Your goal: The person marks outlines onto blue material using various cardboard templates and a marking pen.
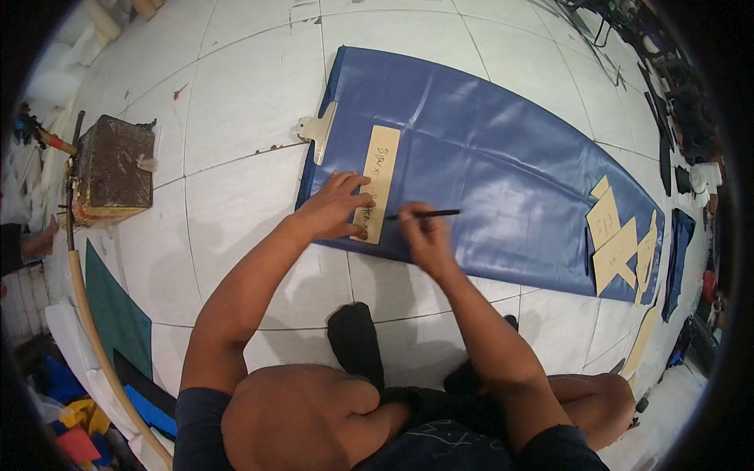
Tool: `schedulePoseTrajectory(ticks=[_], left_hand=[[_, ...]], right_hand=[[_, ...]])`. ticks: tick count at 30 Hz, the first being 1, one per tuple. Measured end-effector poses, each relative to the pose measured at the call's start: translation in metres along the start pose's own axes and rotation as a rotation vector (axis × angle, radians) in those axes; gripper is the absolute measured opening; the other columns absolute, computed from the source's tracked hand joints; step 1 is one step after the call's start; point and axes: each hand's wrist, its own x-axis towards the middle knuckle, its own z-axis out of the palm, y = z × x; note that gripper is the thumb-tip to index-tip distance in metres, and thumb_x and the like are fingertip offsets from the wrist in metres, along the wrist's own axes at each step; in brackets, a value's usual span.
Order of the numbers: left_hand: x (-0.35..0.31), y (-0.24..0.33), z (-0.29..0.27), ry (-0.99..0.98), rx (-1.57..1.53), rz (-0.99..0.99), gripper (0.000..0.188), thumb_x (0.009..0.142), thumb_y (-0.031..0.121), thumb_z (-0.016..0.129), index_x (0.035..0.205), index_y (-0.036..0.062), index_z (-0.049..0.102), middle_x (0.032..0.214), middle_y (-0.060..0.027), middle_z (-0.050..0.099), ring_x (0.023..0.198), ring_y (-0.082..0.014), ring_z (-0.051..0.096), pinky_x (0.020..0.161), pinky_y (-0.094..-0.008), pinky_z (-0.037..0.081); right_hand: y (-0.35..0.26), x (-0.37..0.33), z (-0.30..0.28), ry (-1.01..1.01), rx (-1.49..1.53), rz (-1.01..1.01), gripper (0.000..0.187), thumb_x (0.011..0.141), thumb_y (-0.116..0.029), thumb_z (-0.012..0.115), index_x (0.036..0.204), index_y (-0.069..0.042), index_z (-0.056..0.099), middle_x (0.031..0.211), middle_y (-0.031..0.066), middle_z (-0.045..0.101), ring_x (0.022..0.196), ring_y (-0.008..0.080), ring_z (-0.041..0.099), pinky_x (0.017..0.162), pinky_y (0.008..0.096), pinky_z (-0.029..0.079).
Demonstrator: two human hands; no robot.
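A blue sheet (487, 173) of shiny, leather-like material lies on the floor in front of me. A metal clip (317, 133) grips its left edge. Near that end rests a long tan card template (383, 153) with handwriting on it. My left hand (334, 206) presses the template down, fingers spread across its lower half. Just right of the template, my right hand (426, 239) holds a slim black pen (441, 213), its tip close to the template's right edge. More tan card templates (605, 224) overlap at the sheet's right end.
To the left stand a brown box (118, 165) and a long curved pole (85, 322), with a green sheet (118, 306) beside it. Dark strips and clutter (667, 133) line the right side. White floor tiles (243, 102) surround the blue sheet.
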Motion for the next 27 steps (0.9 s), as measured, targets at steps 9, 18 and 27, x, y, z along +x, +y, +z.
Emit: schedulePoseTrajectory(ticks=[9,18,27], left_hand=[[-0.004,0.003,-0.001,-0.03,-0.026,-0.061,0.062,0.072,0.038,0.09,0.125,0.0131,0.068,0.153,-0.0166,0.042,0.149,-0.0408,0.027,0.124,-0.0566,0.021],[-0.005,0.002,-0.003,-0.039,-0.026,-0.077,0.065,0.072,0.039,0.089,0.127,0.0127,0.066,0.151,-0.0168,0.043,0.149,-0.0412,0.027,0.125,-0.0564,0.02],[-0.003,0.004,-0.005,-0.035,-0.048,-0.075,0.063,0.074,0.037,0.088,0.126,0.012,0.063,0.153,-0.018,0.041,0.15,-0.0421,0.026,0.125,-0.056,0.02]], right_hand=[[-0.014,0.014,-0.056,0.221,0.032,0.094,0.022,0.103,-0.022,0.063,0.11,-0.002,0.065,0.089,0.0036,0.066,0.081,0.0107,0.064,0.073,0.0269,0.054],[0.002,0.0,-0.032,0.142,-0.053,0.101,0.022,0.105,-0.024,0.06,0.111,-0.002,0.063,0.087,0.0031,0.064,0.079,0.0105,0.061,0.073,0.0262,0.05],[0.011,0.045,-0.013,-0.032,-0.809,-0.487,0.033,0.091,-0.01,0.065,0.124,-0.01,0.063,0.125,0.0126,0.067,0.123,0.0382,0.058,0.101,0.0458,0.048]])
